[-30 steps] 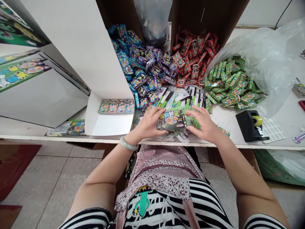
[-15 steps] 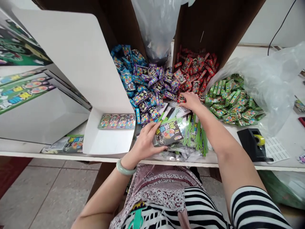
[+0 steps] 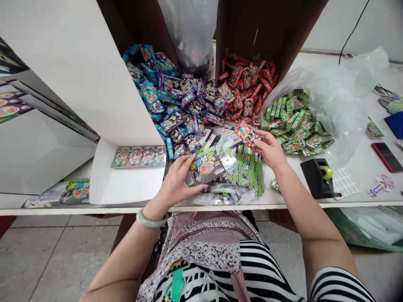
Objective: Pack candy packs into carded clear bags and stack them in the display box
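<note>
My right hand [image 3: 271, 150] pinches a small red printed candy box [image 3: 247, 134] between thumb and fingers, above flat printed bags. My left hand [image 3: 176, 181] has its thumb and fingers around the left side of a black printed bag [image 3: 207, 167] with a green edge. Under and beside it lie several more flat bags [image 3: 248, 170] in clear plastic. Behind my hands are heaps of small boxes: blue [image 3: 151, 98], purple [image 3: 192, 100] and red [image 3: 248, 86]. A green heap [image 3: 296, 121] spills from a clear plastic bag to the right.
At left, an open white carton [image 3: 126, 186] with a raised lid holds a row of small boxes [image 3: 140, 156]. Brown cardboard walls [image 3: 267, 29] stand behind the heaps. A black tape dispenser [image 3: 316, 178], a label sheet [image 3: 344, 184] and a red phone [image 3: 387, 157] lie at right.
My right hand has drawn back from the red heap toward me, lifting a red candy box. My left hand stays at the black bag. The view has shifted right.
</note>
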The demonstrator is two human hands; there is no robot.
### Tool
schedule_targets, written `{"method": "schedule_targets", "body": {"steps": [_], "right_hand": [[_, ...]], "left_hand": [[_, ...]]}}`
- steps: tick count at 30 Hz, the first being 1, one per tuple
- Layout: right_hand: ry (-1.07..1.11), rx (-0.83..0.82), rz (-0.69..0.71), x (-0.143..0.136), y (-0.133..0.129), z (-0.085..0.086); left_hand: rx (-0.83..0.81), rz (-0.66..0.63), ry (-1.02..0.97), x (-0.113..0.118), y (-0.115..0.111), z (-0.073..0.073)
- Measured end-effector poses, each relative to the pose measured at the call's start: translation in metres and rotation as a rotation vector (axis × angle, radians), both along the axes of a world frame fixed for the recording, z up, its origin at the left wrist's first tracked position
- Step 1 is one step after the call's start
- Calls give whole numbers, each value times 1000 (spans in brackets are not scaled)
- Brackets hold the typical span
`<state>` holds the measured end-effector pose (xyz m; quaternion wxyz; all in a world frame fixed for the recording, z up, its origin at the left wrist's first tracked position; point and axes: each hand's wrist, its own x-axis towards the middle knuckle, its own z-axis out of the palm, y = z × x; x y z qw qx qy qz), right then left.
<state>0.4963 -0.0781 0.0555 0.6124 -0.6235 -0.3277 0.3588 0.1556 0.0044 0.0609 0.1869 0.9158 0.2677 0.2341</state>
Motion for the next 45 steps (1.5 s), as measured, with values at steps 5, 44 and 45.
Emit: {"method": "schedule_targets", "body": {"steps": [5, 44, 45], "right_hand": [[-106, -121, -93, -23, -41, -26], [-1032, 179, 719, -62, -76, 54], [-1039, 165, 694, -69, -80, 53]], "left_hand": [[25, 9, 56, 3, -12, 9], [-4, -91, 30, -1, -55, 14], [-6, -81, 10, -4, -56, 12]]}}
